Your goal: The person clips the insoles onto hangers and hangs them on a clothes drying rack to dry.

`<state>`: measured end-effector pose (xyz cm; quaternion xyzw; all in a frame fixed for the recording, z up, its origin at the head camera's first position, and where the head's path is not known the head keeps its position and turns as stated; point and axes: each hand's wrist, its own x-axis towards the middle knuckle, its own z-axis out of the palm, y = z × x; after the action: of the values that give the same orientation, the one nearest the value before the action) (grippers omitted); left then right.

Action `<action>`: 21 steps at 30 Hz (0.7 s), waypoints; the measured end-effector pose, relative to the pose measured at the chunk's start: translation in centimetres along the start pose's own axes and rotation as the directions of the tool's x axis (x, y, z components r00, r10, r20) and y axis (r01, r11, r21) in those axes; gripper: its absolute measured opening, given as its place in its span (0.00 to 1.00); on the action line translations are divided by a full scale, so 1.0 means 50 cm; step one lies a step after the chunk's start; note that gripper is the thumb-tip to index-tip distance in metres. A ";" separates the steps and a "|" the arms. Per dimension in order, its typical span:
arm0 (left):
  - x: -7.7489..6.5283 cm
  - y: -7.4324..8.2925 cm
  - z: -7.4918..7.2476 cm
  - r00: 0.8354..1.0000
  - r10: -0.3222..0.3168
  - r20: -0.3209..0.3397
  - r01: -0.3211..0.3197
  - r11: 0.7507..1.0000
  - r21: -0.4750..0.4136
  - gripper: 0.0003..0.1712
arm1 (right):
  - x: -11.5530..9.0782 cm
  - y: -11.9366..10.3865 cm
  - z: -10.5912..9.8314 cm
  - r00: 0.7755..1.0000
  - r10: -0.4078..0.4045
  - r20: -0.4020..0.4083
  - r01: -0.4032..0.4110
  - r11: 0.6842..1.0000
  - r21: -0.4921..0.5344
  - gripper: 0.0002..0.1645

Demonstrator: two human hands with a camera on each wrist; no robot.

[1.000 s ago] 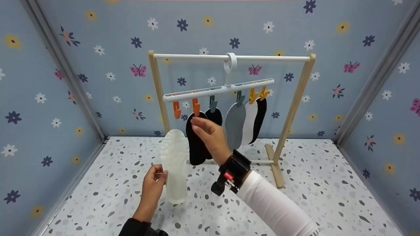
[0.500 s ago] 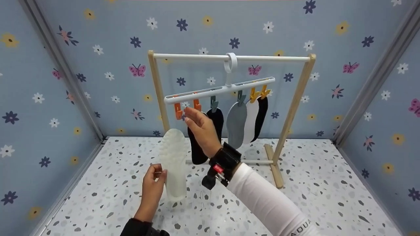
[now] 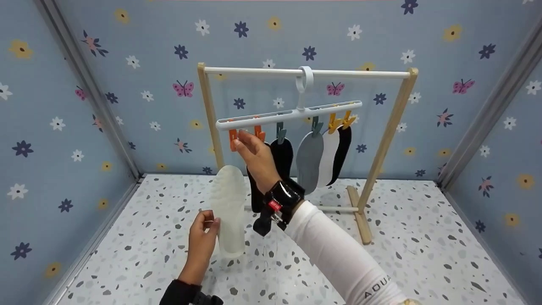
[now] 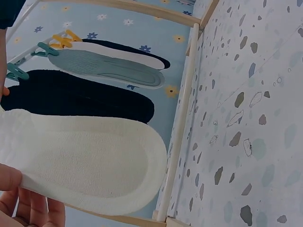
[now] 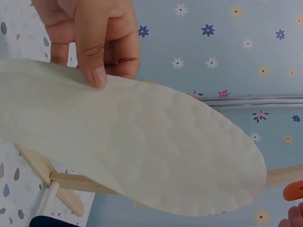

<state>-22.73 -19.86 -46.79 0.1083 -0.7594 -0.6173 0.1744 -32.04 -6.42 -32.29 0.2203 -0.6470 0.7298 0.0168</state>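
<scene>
My left hand [image 3: 202, 239] pinches the edge of a pale, off-white insole [image 3: 228, 203] between thumb and fingers, holding it upright over the table. In the right wrist view the insole [image 5: 175, 146] spans the picture, its bumpy, rounded end to the right. My right hand [image 3: 258, 163] is raised under the white hanger [image 3: 262, 120], with thumb and fingertips at the leftmost orange clip [image 3: 232, 140]. That clip [image 5: 294, 190] shows at the edge of the right wrist view, just above my fingertips. A second orange clip [image 3: 259, 132], partly hidden by my hand, holds a black insole [image 3: 255, 192].
The hanger hooks over the white rod of a wooden-legged rack [image 3: 391, 140]. Green clips [image 3: 281, 133] hold a black insole [image 3: 283, 159] and a grey insole [image 3: 310, 163]. Yellow clips [image 3: 348, 120] hold a white-and-black pair [image 3: 331, 156]. Below is a speckled table [image 3: 406, 254].
My right hand has moved left and up, from in front of the black insole to the leftmost orange clip. The left hand stays nearly still with the pale insole.
</scene>
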 end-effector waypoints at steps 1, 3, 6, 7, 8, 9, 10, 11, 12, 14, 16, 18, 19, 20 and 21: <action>0.000 -0.001 0.000 1.000 -0.001 0.000 0.001 1.000 0.001 0.09 | 0.002 0.000 0.002 1.000 0.000 -0.007 0.001 1.000 0.014 0.27; 0.001 -0.002 0.001 1.000 -0.003 -0.004 0.003 1.000 -0.002 0.09 | 0.006 -0.001 0.006 1.000 -0.004 -0.018 0.004 0.999 0.035 0.26; 0.002 -0.001 0.003 1.000 -0.003 -0.009 0.003 1.000 -0.004 0.09 | 0.010 -0.007 0.009 0.999 -0.002 -0.046 0.004 0.999 0.039 0.24; 0.003 0.000 0.003 1.000 -0.002 -0.008 0.002 1.000 -0.004 0.09 | 0.011 -0.009 0.009 0.999 -0.002 -0.054 0.004 0.999 0.035 0.24; 0.003 0.001 0.003 1.000 0.001 -0.010 -0.001 1.000 -0.003 0.09 | 0.011 -0.010 0.008 0.998 -0.003 -0.058 0.004 1.000 0.028 0.23; 0.004 0.002 0.003 1.000 0.004 -0.012 -0.004 1.000 -0.003 0.09 | 0.012 -0.011 0.008 0.998 -0.003 -0.062 0.004 1.000 0.019 0.23; 0.004 0.003 0.003 1.000 0.007 -0.014 -0.007 1.000 -0.004 0.09 | 0.012 -0.013 0.007 0.998 -0.007 -0.064 0.007 1.000 0.012 0.23; 0.004 0.004 0.003 1.000 0.008 -0.016 -0.008 1.000 -0.004 0.09 | 0.012 -0.013 0.007 0.998 -0.011 -0.064 0.011 1.000 0.007 0.22; 0.003 0.005 0.003 1.000 0.011 -0.017 -0.011 1.000 -0.003 0.09 | 0.013 -0.013 0.007 0.998 -0.017 -0.063 0.018 1.000 0.003 0.22; 0.002 0.007 0.002 1.000 0.016 -0.018 -0.016 1.000 -0.001 0.09 | 0.012 -0.014 0.007 0.998 -0.030 -0.059 0.029 1.000 -0.009 0.20; 0.000 0.009 0.003 1.000 0.021 -0.009 -0.021 1.000 -0.004 0.09 | 0.012 -0.014 0.008 0.997 -0.039 -0.063 0.038 0.999 -0.021 0.19; -0.001 0.010 0.004 0.999 0.033 0.002 -0.033 0.999 -0.012 0.10 | 0.011 -0.014 0.009 0.997 -0.043 -0.070 0.041 0.999 -0.035 0.18; -0.002 0.012 0.005 0.999 0.037 0.005 -0.036 0.999 -0.018 0.10 | 0.011 -0.014 0.009 0.996 -0.042 -0.073 0.039 0.998 -0.042 0.18; -0.002 0.012 0.005 0.999 0.042 0.006 -0.042 0.999 -0.022 0.10 | 0.010 -0.015 0.010 0.996 -0.038 -0.079 0.034 0.998 -0.045 0.18; -0.002 0.013 0.006 0.999 0.047 0.006 -0.046 0.999 -0.027 0.10 | 0.011 -0.015 0.010 0.996 -0.034 -0.084 0.031 0.999 -0.045 0.18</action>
<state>-22.73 -19.43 -46.23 0.0862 -0.7541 -0.6235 0.1875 -32.13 -6.93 -31.37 0.1992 -0.6579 0.7237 0.0609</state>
